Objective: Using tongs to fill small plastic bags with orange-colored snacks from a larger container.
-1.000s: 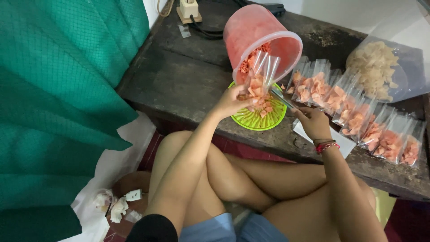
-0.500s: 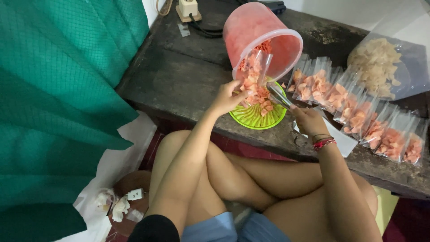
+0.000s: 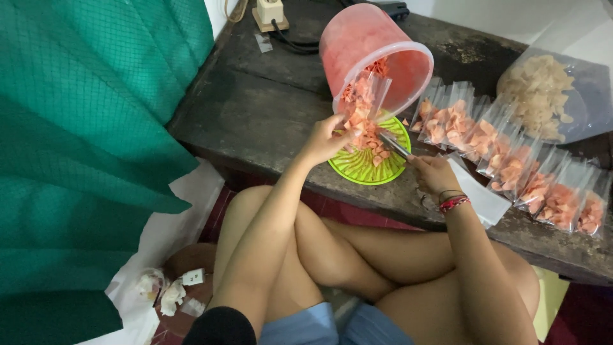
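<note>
Left hand (image 3: 324, 139) pinching a clear bag of orange chips (image 3: 359, 108) above the green plate (image 3: 364, 167), right hand (image 3: 434, 175) at three o'clock gripping a metal spoon (image 3: 393, 145), pink bucket (image 3: 373, 57) tipping at twelve o'clock

spoon (image 3: 393, 145) handle buried in right hand (image 3: 435, 175), plate (image 3: 357, 167) middle under pink chips, big bag (image 3: 554, 96) cut by right edge, floor scraps (image 3: 167, 294) too small to identify
</note>
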